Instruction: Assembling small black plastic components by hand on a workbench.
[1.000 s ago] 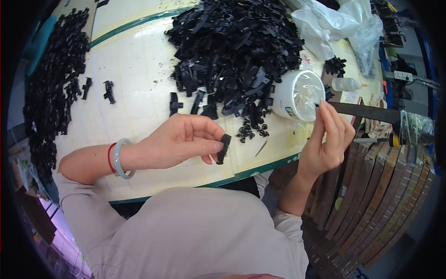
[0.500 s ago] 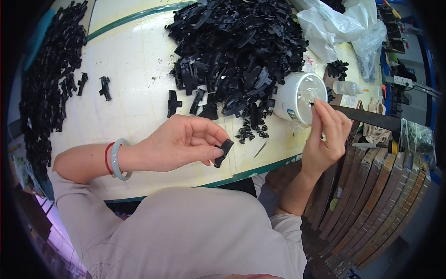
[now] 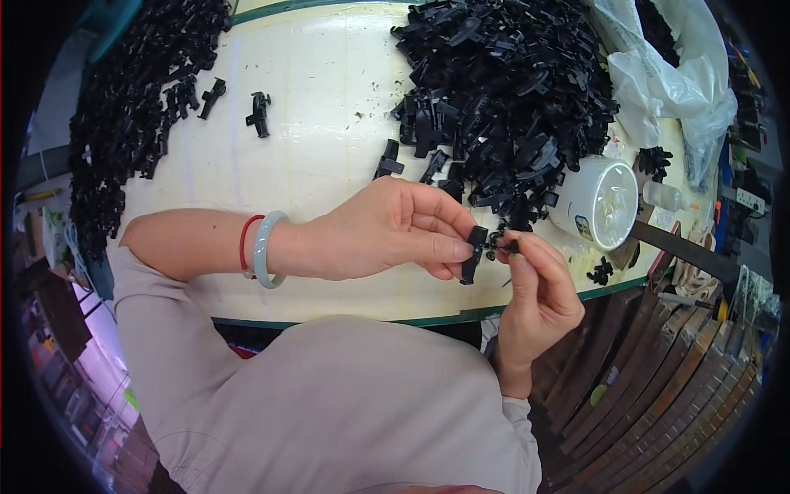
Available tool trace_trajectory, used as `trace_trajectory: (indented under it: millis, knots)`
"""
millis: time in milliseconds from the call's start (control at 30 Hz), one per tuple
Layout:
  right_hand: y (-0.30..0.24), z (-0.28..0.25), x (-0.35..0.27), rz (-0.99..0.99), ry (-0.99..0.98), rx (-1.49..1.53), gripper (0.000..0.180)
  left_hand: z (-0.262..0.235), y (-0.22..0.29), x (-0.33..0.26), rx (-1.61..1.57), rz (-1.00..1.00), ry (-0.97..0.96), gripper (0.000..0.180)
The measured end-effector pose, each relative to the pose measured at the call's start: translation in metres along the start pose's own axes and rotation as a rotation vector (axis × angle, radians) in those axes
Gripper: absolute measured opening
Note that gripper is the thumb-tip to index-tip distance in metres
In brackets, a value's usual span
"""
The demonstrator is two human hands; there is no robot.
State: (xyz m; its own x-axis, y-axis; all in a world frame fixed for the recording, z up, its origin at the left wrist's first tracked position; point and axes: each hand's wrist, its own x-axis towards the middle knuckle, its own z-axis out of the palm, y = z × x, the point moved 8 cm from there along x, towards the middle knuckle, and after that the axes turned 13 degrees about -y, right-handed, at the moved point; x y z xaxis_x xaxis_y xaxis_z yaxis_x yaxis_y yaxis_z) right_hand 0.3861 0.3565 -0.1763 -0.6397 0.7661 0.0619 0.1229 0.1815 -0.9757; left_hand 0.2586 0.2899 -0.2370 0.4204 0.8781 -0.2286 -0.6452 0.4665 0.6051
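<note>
My left hand point(image 3: 387, 235) grips a black plastic part point(image 3: 472, 257) between thumb and fingers, above the table's near side. Close on its right, the fingertips of my right hand point(image 3: 545, 288) pinch a small black piece point(image 3: 512, 245). The two pieces are nearly side by side; whether they touch, I cannot tell. Tiny black parts point(image 3: 497, 234) show just behind the fingertips. Beyond the hands rises a big heap of black plastic parts point(image 3: 506, 90), with a few loose ones point(image 3: 388, 160) along its near left edge.
A white tub point(image 3: 583, 202) tips its mouth rightward beside the heap. Farther right are a clear bottle point(image 3: 663, 196), a dark flat bar point(image 3: 687, 251) and plastic bags point(image 3: 691, 78). Another black heap point(image 3: 123, 107) covers the left side, near two single parts point(image 3: 259, 114). Stacked brown slabs point(image 3: 658, 379) stand below right.
My right hand has come from the tub's mouth, leftward and down, to the part in my left hand. The view has shifted, so the table's things appear farther right.
</note>
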Motion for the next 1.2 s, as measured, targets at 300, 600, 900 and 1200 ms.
trace_trajectory:
  millis: [300,600,900,1200]
  knots:
    - [-0.005,0.012,0.001,-0.105,-0.052,-0.070,0.018,0.001,0.003,-0.001,0.005,0.022,0.001,0.023]
    - [-0.024,0.029,0.003,-0.304,-0.137,-0.362,0.020,-0.002,0.006,-0.006,0.107,0.085,0.056,0.016]
    - [0.007,0.005,-0.020,-0.020,-0.155,-0.047,0.046,0.002,0.000,-0.030,0.211,-0.011,0.145,0.020]
    - [0.012,-0.029,-0.030,0.012,0.049,-0.602,0.025,-0.075,0.078,-0.127,0.859,0.161,0.860,0.025]
